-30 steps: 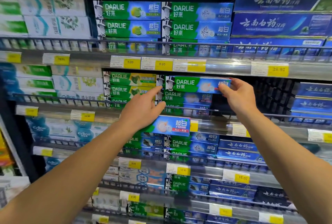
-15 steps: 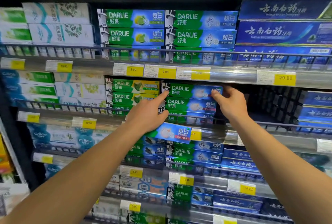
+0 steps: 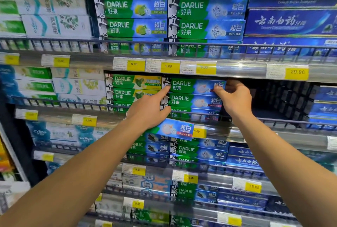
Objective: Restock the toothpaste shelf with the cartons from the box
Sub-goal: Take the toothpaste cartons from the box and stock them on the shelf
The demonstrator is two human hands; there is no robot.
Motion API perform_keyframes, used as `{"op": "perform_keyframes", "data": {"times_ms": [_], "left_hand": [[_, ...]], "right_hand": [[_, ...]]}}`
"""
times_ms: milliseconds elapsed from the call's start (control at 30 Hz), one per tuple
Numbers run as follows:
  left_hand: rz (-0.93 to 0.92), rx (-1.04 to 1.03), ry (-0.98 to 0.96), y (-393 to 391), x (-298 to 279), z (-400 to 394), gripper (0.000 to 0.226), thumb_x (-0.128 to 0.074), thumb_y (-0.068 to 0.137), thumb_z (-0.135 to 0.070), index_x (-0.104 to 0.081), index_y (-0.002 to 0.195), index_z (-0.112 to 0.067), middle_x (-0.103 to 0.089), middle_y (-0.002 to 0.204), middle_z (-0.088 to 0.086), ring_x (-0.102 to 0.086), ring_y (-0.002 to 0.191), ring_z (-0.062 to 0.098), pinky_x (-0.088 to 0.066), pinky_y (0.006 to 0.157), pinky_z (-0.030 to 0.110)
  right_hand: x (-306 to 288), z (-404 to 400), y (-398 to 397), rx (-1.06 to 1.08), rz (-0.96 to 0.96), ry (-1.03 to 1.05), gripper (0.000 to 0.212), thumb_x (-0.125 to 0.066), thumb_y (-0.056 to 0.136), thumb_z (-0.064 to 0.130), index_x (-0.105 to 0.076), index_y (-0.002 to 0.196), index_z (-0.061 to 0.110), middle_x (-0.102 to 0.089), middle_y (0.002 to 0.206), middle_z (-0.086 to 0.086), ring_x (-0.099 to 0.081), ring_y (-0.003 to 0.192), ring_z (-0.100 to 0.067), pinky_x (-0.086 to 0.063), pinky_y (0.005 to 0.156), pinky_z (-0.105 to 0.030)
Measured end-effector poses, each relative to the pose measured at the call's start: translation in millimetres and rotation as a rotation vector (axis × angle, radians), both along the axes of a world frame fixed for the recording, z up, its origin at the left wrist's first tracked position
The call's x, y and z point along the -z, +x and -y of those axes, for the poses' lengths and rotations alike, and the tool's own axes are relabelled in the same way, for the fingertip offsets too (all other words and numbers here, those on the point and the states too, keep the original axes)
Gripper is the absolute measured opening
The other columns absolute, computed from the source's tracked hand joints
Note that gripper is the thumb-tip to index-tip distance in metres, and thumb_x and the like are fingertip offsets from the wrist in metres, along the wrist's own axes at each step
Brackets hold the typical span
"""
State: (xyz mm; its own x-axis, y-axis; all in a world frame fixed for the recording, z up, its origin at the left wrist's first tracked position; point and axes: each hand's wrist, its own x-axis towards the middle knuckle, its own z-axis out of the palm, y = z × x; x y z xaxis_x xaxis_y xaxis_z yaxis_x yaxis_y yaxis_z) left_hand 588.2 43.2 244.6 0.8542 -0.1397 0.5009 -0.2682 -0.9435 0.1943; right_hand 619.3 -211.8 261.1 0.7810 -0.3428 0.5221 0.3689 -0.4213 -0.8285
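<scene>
A green-and-blue Darlie toothpaste carton (image 3: 189,86) lies on top of a stack of like cartons (image 3: 191,102) on the second shelf (image 3: 237,120). My right hand (image 3: 234,99) grips that top carton's right end, thumb on its front. My left hand (image 3: 148,110) holds a second Darlie carton (image 3: 176,129) under its palm, below the shelf rail. The index finger of that hand points up and touches the top carton's left end. The box of cartons is out of view.
Right of the stack the second shelf has a dark empty bay (image 3: 277,99). Wire rails (image 3: 182,44) front every shelf, with yellow price tags (image 3: 168,66) beneath. Other toothpaste cartons fill the shelves above, below and to the left; blue cartons (image 3: 324,106) stand at the far right.
The top carton has gone back onto the stack and sits flush. My right hand stays at its right end; my left index finger now reaches up to its left end. The view moved closer.
</scene>
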Motion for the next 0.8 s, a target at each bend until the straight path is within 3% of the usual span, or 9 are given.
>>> {"op": "perform_keyframes", "data": {"times_ms": [300,467,533,633,733,800], "left_hand": [[0.035,0.015,-0.048,-3,-2,-2,0.067,-0.048,0.088,-0.047,-0.014,0.146,-0.047,-0.062,0.062,-0.002,-0.059,0.063,0.019,-0.055,0.059,0.037],[0.1,0.037,-0.113,-8,-4,4,0.058,-0.048,0.087,-0.043,-0.029,0.142,-0.042,-0.059,0.065,-0.005,-0.06,0.07,0.022,-0.055,0.064,0.04],[0.129,0.027,-0.157,-9,-6,9,0.053,-0.048,0.087,-0.043,-0.036,0.138,-0.039,-0.06,0.066,-0.004,-0.061,0.07,0.023,-0.055,0.066,0.04],[0.155,0.015,-0.228,-10,-8,24,0.046,-0.047,0.086,-0.042,-0.048,0.131,-0.031,-0.064,0.067,-0.002,-0.062,0.072,0.023,-0.055,0.067,0.04],[0.179,0.017,-0.246,-13,-11,43,0.041,-0.048,0.087,-0.04,-0.055,0.126,-0.029,-0.064,0.067,-0.004,-0.062,0.074,0.022,-0.054,0.064,0.039],[0.197,0.011,-0.237,-17,-11,53,0.039,-0.047,0.087,-0.041,-0.056,0.123,-0.03,-0.065,0.068,-0.005,-0.061,0.079,0.024,-0.054,0.064,0.039]], "right_hand": [[-1,-1,-1,-0.021,-0.001,0.017,0.035,-0.075,0.08,0.034,-0.063,0.106,0.014,-0.067,0.092,0.002,-0.063,0.086,-0.015,-0.048,0.076,-0.028],[4,5,-16,0.031,-0.005,-0.009,0.05,-0.071,0.08,0.044,-0.053,0.118,0.017,-0.059,0.105,0.003,-0.057,0.094,-0.013,-0.046,0.085,-0.028],[11,6,-33,0.049,0.089,0.023,0.04,-0.067,0.083,0.039,-0.056,0.116,0.021,-0.061,0.105,0.002,-0.057,0.089,-0.007,-0.045,0.082,-0.024],[28,-1,-64,-0.185,0.089,-0.038,0.014,-0.064,0.085,0.029,-0.064,0.097,0.023,-0.067,0.089,0.007,-0.06,0.077,-0.002,-0.047,0.072,-0.022],[44,-12,-80,-0.451,-0.094,-0.158,0.028,-0.067,0.078,0.038,-0.061,0.104,0.03,-0.072,0.093,0.005,-0.069,0.085,-0.016,-0.055,0.075,-0.037],[45,-13,-82,-0.472,-0.111,-0.077,0.029,-0.068,0.081,0.028,-0.057,0.108,0.027,-0.073,0.091,-0.001,-0.071,0.077,-0.022,-0.057,0.071,-0.047]]}}
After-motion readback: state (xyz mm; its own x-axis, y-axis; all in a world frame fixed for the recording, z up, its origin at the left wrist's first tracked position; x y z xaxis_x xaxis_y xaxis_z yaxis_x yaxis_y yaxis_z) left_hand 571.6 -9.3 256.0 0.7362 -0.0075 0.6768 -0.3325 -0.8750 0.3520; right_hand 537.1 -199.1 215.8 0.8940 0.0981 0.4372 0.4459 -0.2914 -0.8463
